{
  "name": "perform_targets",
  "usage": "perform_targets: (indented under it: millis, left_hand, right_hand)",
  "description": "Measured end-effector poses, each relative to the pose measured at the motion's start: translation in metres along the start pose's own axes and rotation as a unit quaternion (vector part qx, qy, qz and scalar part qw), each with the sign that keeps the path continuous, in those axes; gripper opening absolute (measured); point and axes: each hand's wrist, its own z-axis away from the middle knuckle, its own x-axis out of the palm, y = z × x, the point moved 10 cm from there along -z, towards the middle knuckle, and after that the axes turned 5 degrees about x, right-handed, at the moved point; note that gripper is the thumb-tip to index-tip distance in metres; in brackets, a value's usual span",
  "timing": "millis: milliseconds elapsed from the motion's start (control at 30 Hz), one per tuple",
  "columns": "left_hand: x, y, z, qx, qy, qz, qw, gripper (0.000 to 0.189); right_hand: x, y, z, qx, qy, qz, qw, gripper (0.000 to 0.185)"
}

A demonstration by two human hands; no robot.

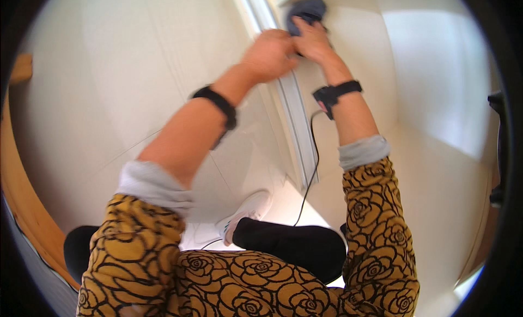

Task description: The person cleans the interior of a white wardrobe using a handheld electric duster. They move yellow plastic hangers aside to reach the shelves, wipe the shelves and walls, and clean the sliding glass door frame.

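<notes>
A dark blue-grey item (312,7), probably a shoe or slipper, is at the top of the view, beside the metal door track. My right hand (314,41) has its fingers over the near part of it and appears to grip it. Close against that hand is my left hand (271,55), blurred, with its fingers curled. Its fingertips are partly hidden, so whether it holds part of the dark item cannot be told. Each wrist wears a black strap.
A pale metal sliding-door track (292,108) crosses the light tiled floor (122,80). A black cable (312,153) hangs from my right wrist strap. My white shoe (249,208) is below. A wooden frame (30,202) curves along the left; a pale panel (441,80) stands right.
</notes>
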Motion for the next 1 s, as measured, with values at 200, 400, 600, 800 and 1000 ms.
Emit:
perform_targets:
  millis: [200,400,600,800,1000]
  left_hand:
    - [-0.046,-0.115,0.078,-0.171,0.054,0.042,0.983,0.023]
    - [-0.094,-0.247,0.18,-0.355,0.068,0.017,0.932,0.03]
    - [-0.093,-0.279,0.221,-0.423,0.04,0.005,0.905,0.034]
    - [-0.078,-0.256,0.188,-0.372,0.013,0.014,0.928,0.037]
    - [-0.068,-0.175,0.121,-0.349,-0.003,0.227,0.909,0.044]
  right_hand:
    - [0.037,-0.029,0.049,0.031,-0.063,0.037,0.997,0.063]
    - [0.074,0.028,0.109,0.065,-0.188,0.015,0.98,0.062]
    - [0.073,0.156,0.144,0.252,-0.216,0.087,0.939,0.05]
    - [0.077,0.217,0.175,0.209,-0.397,0.115,0.886,0.038]
    - [0.068,0.137,0.184,0.383,-0.398,-0.069,0.831,0.051]
